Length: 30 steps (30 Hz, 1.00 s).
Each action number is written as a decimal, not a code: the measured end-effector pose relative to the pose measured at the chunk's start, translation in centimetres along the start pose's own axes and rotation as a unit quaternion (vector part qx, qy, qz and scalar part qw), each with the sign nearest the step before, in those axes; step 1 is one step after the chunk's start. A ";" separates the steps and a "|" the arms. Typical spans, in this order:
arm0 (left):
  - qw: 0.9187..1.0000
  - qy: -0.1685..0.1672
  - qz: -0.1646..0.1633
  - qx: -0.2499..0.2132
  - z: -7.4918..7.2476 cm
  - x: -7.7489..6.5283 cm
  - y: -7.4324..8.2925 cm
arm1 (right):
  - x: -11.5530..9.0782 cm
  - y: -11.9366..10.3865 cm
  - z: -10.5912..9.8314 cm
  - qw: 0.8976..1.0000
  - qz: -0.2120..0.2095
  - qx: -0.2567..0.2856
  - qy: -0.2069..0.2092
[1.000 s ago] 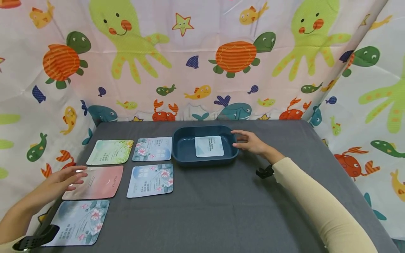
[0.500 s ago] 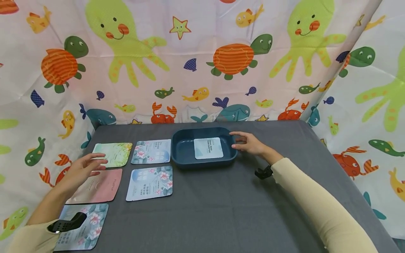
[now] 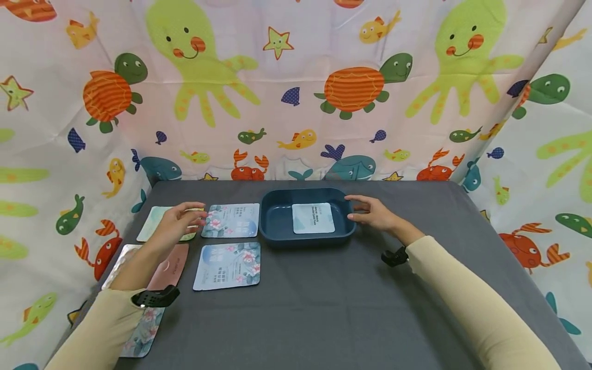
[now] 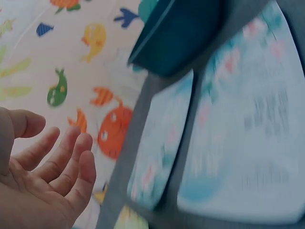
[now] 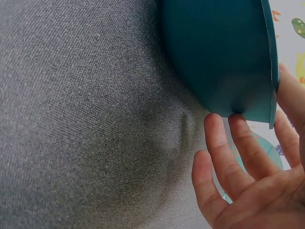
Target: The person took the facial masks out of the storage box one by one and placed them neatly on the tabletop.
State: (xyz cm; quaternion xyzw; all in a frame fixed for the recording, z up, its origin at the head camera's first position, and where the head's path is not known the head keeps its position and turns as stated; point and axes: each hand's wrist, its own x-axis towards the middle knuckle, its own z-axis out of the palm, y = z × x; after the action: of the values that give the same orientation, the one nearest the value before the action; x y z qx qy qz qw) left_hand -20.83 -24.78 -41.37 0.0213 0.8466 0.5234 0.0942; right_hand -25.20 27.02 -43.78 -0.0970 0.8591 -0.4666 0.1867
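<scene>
My left hand (image 3: 178, 222) reaches over the green-and-white sheet mask packet (image 3: 152, 224), fingers loosely extended and holding nothing. Its fingertips overlap the left edge of a blue floral mask packet (image 3: 231, 221). In the left wrist view that hand (image 4: 52, 176) has its fingers spread and slightly bent. My right hand (image 3: 375, 213) holds the right end of a dark blue tray (image 3: 277, 237); its thumb and index finger lie over the rim. The right wrist view shows two fingertips (image 5: 238, 121) against the tray's outer wall. A pale mask packet (image 3: 313, 218) lies in the tray.
Another blue floral packet (image 3: 227, 266) lies in front of the back one. Under my left forearm are a pink packet (image 3: 172, 267) and a floral packet (image 3: 145, 331), both partly hidden. A grey cloth (image 3: 296, 318) covers the table; a printed curtain (image 3: 259, 118) stands behind.
My left hand has moved right and away from me, from the pink packet across the green one to the blue floral packet's edge. The right hand stays at the tray.
</scene>
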 end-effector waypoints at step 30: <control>0.968 -0.171 -0.018 -0.181 9.8 5.4 7.0 | 0.0 0.5 0.0 1.000 -0.009 0.000 0.000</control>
State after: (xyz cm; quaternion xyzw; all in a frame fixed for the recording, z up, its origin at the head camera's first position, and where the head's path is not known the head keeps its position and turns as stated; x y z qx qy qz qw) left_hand -24.80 -12.24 -40.14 0.0775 0.7095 0.6547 0.2491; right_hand -25.18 27.34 -44.18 -0.1048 0.8583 -0.4682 0.1821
